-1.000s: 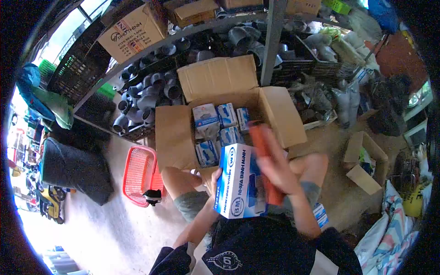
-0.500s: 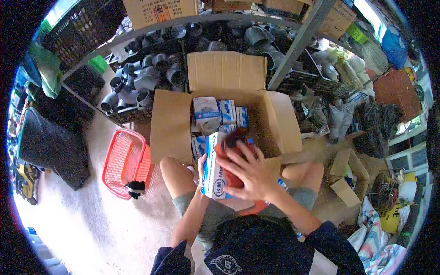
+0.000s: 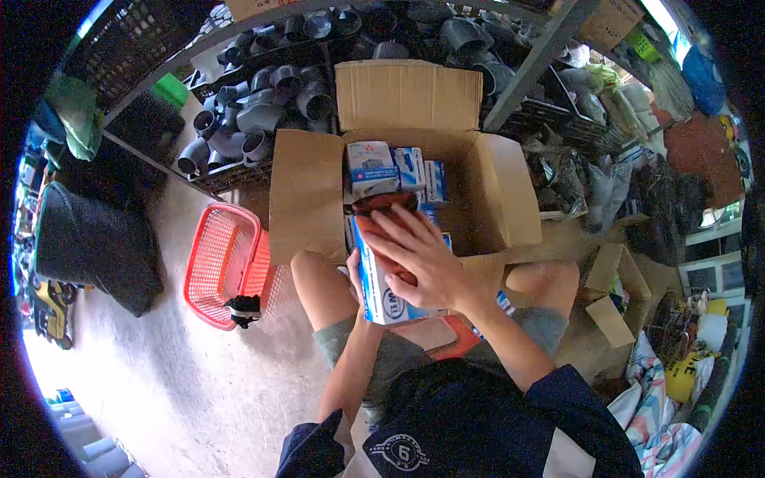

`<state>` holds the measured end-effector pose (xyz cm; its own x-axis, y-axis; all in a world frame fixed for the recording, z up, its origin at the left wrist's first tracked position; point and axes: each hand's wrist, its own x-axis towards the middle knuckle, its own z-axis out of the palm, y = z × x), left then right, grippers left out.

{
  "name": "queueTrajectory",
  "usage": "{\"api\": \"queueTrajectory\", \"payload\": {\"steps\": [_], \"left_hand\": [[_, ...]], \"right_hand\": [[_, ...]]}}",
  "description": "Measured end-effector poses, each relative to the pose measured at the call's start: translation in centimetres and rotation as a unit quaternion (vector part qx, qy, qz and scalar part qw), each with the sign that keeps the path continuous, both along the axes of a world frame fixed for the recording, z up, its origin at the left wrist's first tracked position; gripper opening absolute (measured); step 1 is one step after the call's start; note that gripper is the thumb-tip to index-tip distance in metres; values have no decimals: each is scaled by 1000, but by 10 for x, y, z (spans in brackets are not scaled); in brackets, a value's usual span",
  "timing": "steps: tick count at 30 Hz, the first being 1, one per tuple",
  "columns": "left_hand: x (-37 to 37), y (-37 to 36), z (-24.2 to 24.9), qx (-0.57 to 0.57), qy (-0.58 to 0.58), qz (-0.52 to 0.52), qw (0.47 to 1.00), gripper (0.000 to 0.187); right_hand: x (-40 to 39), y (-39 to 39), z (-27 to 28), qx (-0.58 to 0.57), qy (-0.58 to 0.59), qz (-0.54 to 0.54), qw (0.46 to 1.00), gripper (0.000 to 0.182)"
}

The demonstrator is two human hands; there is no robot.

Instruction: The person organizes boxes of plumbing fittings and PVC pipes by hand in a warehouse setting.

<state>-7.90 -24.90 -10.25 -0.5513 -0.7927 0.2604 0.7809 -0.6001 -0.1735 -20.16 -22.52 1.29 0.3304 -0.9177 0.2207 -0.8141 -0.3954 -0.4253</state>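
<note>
My left hand grips the left side of a blue-and-white printed box, which is tilted above my lap at the near edge of the open carton. On the box's upper face lies a reddish-brown object with a dark far end, whose kind I cannot tell. My right hand is curled over this object, pressing it against the box, and hides much of it. Several similar blue-and-white boxes stand inside the carton, toward its left and middle.
A red plastic basket with a black item on its rim stands on the floor at left. Behind the carton, a metal rack holds grey pipe fittings. A smaller open carton sits at right, near a striped sack.
My right hand has slid toward the far end of the held box with the reddish-brown object beneath it. The camera view has shifted slightly; my left hand keeps its grip.
</note>
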Motion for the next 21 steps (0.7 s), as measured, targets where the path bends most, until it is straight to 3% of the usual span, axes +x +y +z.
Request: {"api": "queueTrajectory", "payload": {"steps": [1,3,6,7,9,11,13,15,16,19,20,21], "left_hand": [[3,2,-7,27,-115,42,992,65],[10,3,-51,3,-115,72,991,65],[15,-4,-56,78,-109,-8,991,58],[25,-11,-39,96,-159,-81,979,58],[20,-5,-83,87,-258,-9,962,55],[-2,20,-130,91,-239,36,966,57],[-3,8,-23,32,-223,-3,974,61],[2,-8,-15,20,-270,-13,962,63],[-4,0,9,87,-418,37,903,65],[15,-1,-23,24,-335,26,942,70],[20,-5,-41,0,-290,19,957,71],[20,-7,-39,16,-316,24,948,71]], "right_hand": [[0,5,-6,15,-10,22,1000,68],[-1,16,-13,42,-30,72,996,66],[2,44,-2,55,-32,133,989,63],[2,49,-1,55,-21,151,987,63],[-1,46,2,43,-22,140,989,58],[-6,32,6,30,-15,116,993,55],[-11,21,-4,-15,-16,48,999,50],[-12,11,-2,-44,-30,-37,998,48],[-13,7,-3,-55,4,-78,995,49],[-26,-4,-28,-41,-106,-234,966,52],[-23,1,-34,22,-240,-265,934,53],[-14,13,-39,84,-368,-289,880,54]]}}
